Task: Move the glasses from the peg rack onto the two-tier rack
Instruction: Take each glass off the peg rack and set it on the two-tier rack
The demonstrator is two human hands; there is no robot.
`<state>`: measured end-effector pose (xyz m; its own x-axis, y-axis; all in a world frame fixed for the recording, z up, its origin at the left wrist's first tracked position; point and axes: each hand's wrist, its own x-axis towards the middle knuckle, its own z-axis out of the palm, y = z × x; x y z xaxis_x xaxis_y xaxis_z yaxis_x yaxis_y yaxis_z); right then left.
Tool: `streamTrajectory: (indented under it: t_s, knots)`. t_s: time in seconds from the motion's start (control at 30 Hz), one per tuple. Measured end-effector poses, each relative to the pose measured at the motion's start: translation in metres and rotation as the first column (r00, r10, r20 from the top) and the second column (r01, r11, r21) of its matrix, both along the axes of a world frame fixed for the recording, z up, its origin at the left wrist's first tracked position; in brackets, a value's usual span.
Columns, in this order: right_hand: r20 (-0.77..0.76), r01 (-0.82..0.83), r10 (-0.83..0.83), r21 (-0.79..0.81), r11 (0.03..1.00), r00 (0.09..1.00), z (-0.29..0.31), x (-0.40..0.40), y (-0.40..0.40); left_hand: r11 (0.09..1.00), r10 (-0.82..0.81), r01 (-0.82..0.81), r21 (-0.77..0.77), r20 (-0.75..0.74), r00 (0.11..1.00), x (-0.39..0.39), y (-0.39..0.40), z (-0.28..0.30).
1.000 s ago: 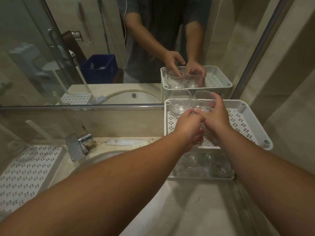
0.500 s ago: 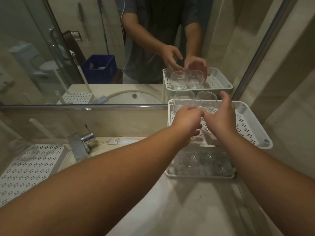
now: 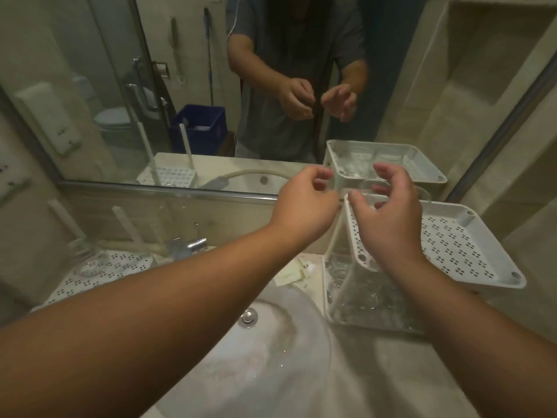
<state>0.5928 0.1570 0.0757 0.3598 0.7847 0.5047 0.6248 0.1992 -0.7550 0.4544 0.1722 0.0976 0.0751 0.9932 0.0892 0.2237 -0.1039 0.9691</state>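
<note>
The white two-tier rack (image 3: 470,251) stands at the right of the counter. On its upper tier, clear glasses (image 3: 423,194) stand at the back, mostly hidden behind my right hand (image 3: 388,218). Several more glasses (image 3: 361,300) sit on the lower tier. My left hand (image 3: 304,206) hovers just left of the rack's upper corner. Both hands have loosely curled fingers and hold nothing. The white peg rack (image 3: 99,276) lies at the far left, with one clear glass (image 3: 86,257) upturned over a peg.
A round sink basin (image 3: 256,357) fills the counter between the racks, with a chrome tap (image 3: 188,245) behind it. A mirror (image 3: 180,86) runs along the back wall. A small paper packet (image 3: 291,274) lies beside the two-tier rack.
Both hands have let go of the glasses on the upper tier and lifted slightly, fingers spreading. The view has shifted down towards the basin.
</note>
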Motion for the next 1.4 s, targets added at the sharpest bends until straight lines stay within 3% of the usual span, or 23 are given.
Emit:
streamTrajectory:
  t_s: [0.43, 0.6, 0.8, 1.13, 1.4]
  knots:
    - [0.023, -0.376, 0.387, -0.195, 0.906, 0.922, -0.025, -0.221, 0.017, 0.974, 0.213, -0.222, -0.043, -0.159, 0.964, -0.221, -0.011, -0.018]
    - [0.059, -0.457, 0.485, -0.258, 0.852, 0.872, -0.048, -0.299, 0.023, 0.934, 0.331, -0.356, -0.036, -0.290, 0.898, -0.307, -0.018, -0.044]
    - [0.099, -0.506, 0.551, -0.286, 0.814, 0.829, -0.075, -0.374, 0.032, 0.878, 0.403, -0.439, -0.189, -0.203, 0.893, -0.388, -0.026, -0.061]
    - [0.227, -0.540, 0.707, -0.503, 0.674, 0.670, -0.117, -0.457, 0.055, 0.812, 0.472, -0.509, -0.286, -0.192, 0.861, -0.447, -0.023, -0.097]
    - [0.356, -0.485, 0.792, -0.643, 0.592, 0.495, -0.145, -0.490, 0.088, 0.772, 0.450, -0.538, -0.337, -0.309, 0.838, -0.463, -0.015, -0.127]
